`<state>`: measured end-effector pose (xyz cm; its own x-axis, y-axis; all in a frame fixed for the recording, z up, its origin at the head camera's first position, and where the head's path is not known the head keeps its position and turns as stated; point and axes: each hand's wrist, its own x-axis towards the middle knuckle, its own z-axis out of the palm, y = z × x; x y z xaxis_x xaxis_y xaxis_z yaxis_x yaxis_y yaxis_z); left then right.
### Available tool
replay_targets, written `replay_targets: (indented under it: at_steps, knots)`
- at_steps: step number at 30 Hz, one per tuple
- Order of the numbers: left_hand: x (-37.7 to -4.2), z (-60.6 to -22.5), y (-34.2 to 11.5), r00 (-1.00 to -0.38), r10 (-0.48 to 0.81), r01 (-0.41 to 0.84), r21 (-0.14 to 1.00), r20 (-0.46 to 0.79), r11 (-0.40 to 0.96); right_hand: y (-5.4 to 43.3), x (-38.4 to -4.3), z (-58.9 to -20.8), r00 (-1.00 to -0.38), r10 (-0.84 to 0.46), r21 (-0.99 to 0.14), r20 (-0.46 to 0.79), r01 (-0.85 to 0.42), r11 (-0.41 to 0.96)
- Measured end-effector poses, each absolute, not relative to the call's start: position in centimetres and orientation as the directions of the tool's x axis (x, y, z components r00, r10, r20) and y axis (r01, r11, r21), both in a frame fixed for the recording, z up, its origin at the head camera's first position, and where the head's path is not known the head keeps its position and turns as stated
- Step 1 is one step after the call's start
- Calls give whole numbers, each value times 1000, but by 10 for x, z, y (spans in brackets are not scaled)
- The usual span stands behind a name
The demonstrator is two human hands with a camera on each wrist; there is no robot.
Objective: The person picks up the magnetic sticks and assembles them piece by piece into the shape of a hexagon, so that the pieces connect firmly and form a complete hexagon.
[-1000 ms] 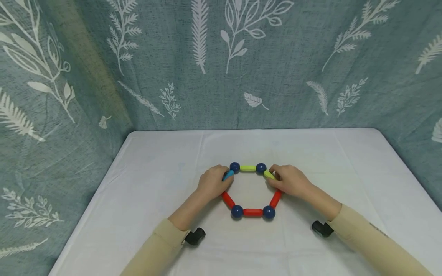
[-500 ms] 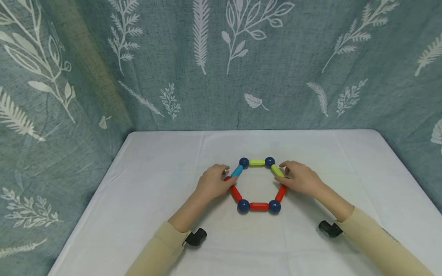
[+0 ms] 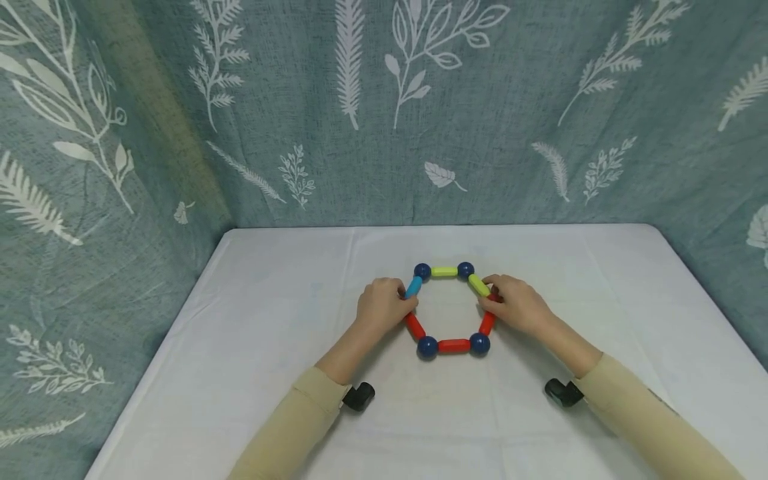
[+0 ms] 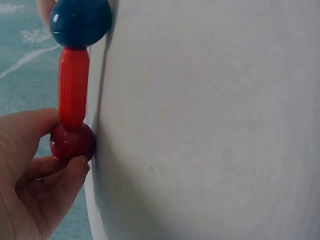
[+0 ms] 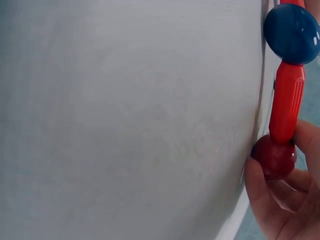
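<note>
Magnetic rods and balls form a six-sided ring on the table in the head view. Its near side is a red rod point(image 3: 454, 346) between two dark blue balls point(image 3: 427, 347). At the far side, a yellow-green rod point(image 3: 444, 272) joins two more blue balls point(image 3: 465, 270). A light blue rod point(image 3: 414, 287) runs along the upper left, a second yellow-green rod point(image 3: 479, 285) along the upper right. My left hand point(image 3: 384, 307) holds the dark red ball point(image 4: 72, 141) at the left corner between thumb and fingers. My right hand point(image 3: 519, 303) grips the dark red ball point(image 5: 275, 157) at the right corner.
A white cloth covers the table point(image 3: 288, 293), whose far edge meets a teal leaf-patterned curtain point(image 3: 372, 173). Black wrist cameras point(image 3: 359, 397) stick out below both sleeves.
The ring has shifted away from me and slightly right, and both hands have gone with it. Half a second ago the fingers were spread wider; now they close round the red corner balls.
</note>
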<state>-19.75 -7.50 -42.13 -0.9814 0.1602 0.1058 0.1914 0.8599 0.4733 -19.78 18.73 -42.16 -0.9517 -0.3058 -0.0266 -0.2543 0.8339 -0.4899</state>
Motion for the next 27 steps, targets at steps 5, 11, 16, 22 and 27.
replay_targets:
  at_steps: [5,11,16,22,27]
  knots:
    - [-193,-427,-82,-980,188,193,561,67,805,192,-190,-420,-942,-332,-489,-43,-270,829]
    - [-192,-427,-92,-962,267,236,670,59,704,196,-185,-421,-942,-330,-540,-56,-249,804]
    - [-196,-430,-93,-959,259,267,654,111,708,195,-193,-424,-951,-307,-562,-40,-233,794]
    - [-197,-422,-106,-944,157,296,537,289,790,215,-199,-410,-975,-145,-463,166,-207,862]
    - [-216,-409,-132,-915,64,195,298,398,934,237,-207,-401,-965,-32,-325,261,-119,938]
